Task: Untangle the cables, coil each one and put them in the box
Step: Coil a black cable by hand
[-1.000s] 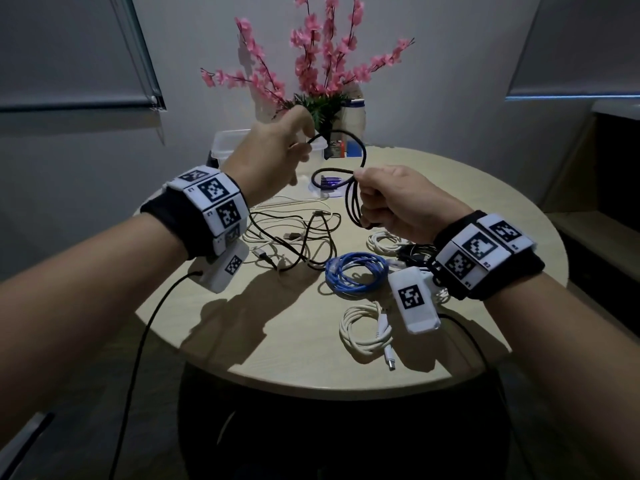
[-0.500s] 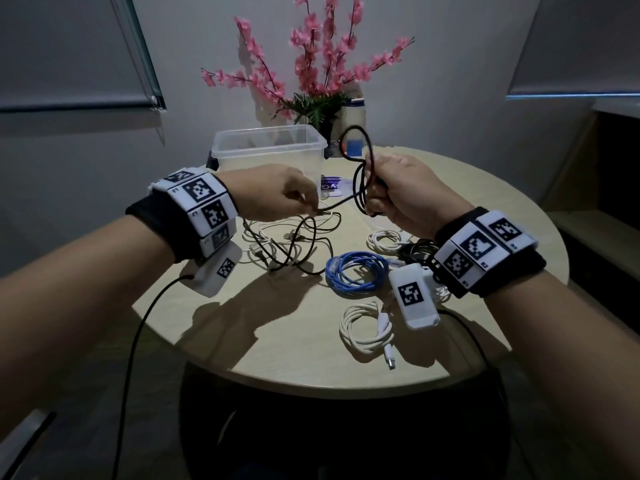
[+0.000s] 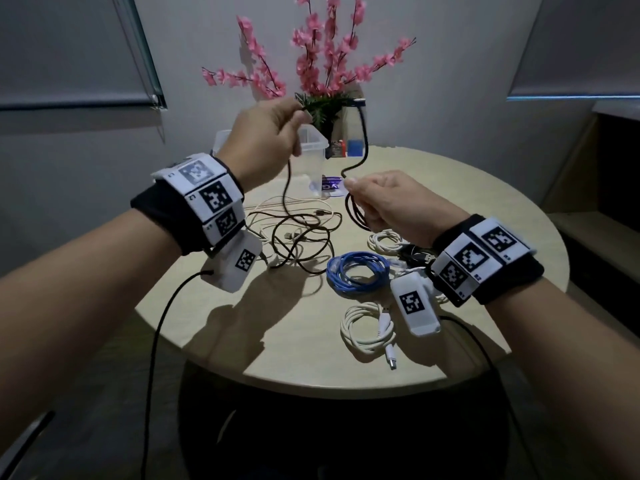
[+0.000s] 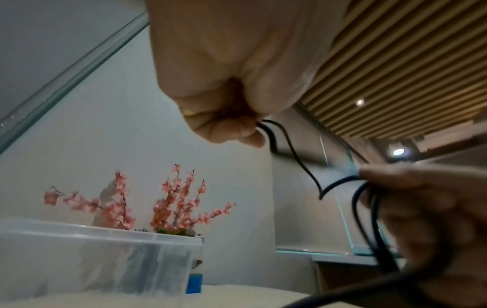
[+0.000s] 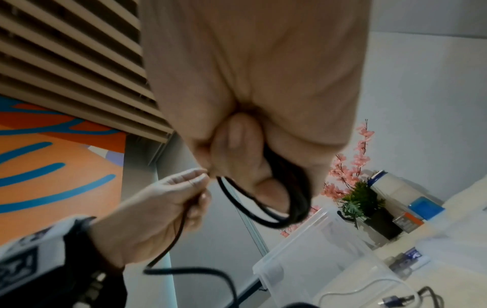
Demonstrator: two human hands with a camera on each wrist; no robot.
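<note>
Head view: left hand [image 3: 266, 133] raised above the tabletop [image 3: 277, 327], fingers [image 4: 231, 131] curled and pinching the black cable [image 3: 363, 140] near the pink flowers [image 3: 322, 57]. From that pinch one strand arcs right and drops to the right hand [image 3: 398, 206]; another hangs down to the loose tangle [image 3: 298, 237] of black and cream cables lying on the tabletop. Right hand sits lower, in front of the clear plastic box [image 3: 311, 157], fingers clenched round a few loops of the same black cable (coil only partly wound, loops hang below the fist). Right wrist view confirms: loops [image 5: 263, 206] wrapped over the curled fingers [image 5: 237, 154], box behind and below. Left wrist view: strand runs from the left pinch across to the right hand [image 4: 427, 218]. Box stands at the far side of the tabletop, upright, lid off; cannot tell contents. On the tabletop nearer the person: blue coiled cable [image 3: 356, 271], white coiled cable [image 3: 370, 330] near the front edge, another white coil [image 3: 384, 237] and a dark bundle [image 3: 415, 254] just under the right wrist. Both wrists wear marker bands.
</note>
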